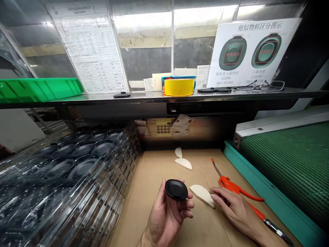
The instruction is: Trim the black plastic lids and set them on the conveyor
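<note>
My left hand (171,212) holds a small round black plastic lid (176,189) with a shallow dished face and a tab on its near edge. The fingers curl round its edges, palm up. To the right, my right hand (231,206) has its thumb and fingertips closed at the right edge of a cream half-moon felt pad (202,195). Farther back on the brown cardboard work surface (154,164) lie two more cream pads, a half-moon one (183,164) and a smaller one (178,152).
An orange air blow gun (230,186) with its hose lies by my right forearm. Clear stacked trays (113,185) of black round parts stand left. At right are a teal tray edge (246,175) and green conveyor belt (290,151). A shelf (144,97) with yellow tape (179,87) crosses above.
</note>
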Demonstrator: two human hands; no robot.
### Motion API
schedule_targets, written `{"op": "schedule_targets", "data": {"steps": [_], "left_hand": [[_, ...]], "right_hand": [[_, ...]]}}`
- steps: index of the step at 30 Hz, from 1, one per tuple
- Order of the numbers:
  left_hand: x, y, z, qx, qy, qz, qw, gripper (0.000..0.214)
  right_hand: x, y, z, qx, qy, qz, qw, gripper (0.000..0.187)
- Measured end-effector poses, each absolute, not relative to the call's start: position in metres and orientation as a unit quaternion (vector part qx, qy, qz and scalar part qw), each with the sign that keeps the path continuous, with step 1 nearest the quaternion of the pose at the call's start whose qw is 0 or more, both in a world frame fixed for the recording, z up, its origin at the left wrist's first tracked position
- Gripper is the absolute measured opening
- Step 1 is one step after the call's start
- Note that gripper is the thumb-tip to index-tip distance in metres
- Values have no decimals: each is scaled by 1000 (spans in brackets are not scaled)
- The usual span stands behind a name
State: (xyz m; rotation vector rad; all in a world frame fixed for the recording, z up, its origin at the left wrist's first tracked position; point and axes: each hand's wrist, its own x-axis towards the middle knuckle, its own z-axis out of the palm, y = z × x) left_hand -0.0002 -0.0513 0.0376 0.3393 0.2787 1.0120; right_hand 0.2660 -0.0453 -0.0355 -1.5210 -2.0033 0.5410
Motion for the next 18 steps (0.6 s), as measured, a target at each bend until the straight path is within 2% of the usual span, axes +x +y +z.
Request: {"op": "schedule_targets", "data": {"steps": [14, 18], "left_hand": [[-2, -50, 37, 149, 134, 496, 845, 48], [1, -49, 40, 148, 183, 490, 839, 45]], "right_hand": [[264, -45, -40, -570, -752, 183, 275, 39], [242, -46, -33, -598, -742, 90, 290, 45]]}}
